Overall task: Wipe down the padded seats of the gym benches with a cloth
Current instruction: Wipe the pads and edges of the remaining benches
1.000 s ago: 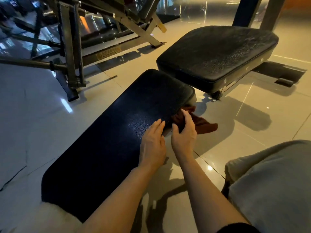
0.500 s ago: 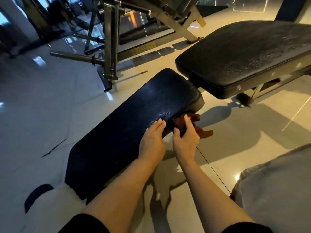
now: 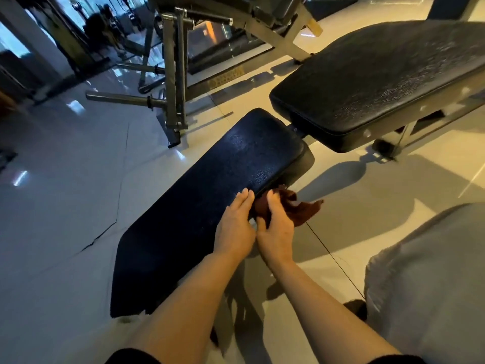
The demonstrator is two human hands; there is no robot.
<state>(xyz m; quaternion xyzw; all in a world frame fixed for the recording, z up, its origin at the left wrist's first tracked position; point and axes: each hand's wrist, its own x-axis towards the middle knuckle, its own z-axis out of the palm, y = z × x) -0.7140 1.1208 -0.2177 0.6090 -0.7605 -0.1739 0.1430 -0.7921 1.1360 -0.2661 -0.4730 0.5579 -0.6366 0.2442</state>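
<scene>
Centre frame: left hand [image 3: 236, 223] lies flat, fingers straight, on the near edge of the dark padded seat [image 3: 210, 200]. Right hand [image 3: 275, 227] grips the brown cloth [image 3: 296, 210] against the seat's side edge. Second padded bench [image 3: 380, 80] upper right.

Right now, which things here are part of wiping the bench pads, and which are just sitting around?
Part of the job:
long bench pad
seat pad
brown cloth, held by the right hand
left hand, resting on the long pad's edge

Just there:
metal rack frame
steel bar
grey fabric at lower right
</scene>
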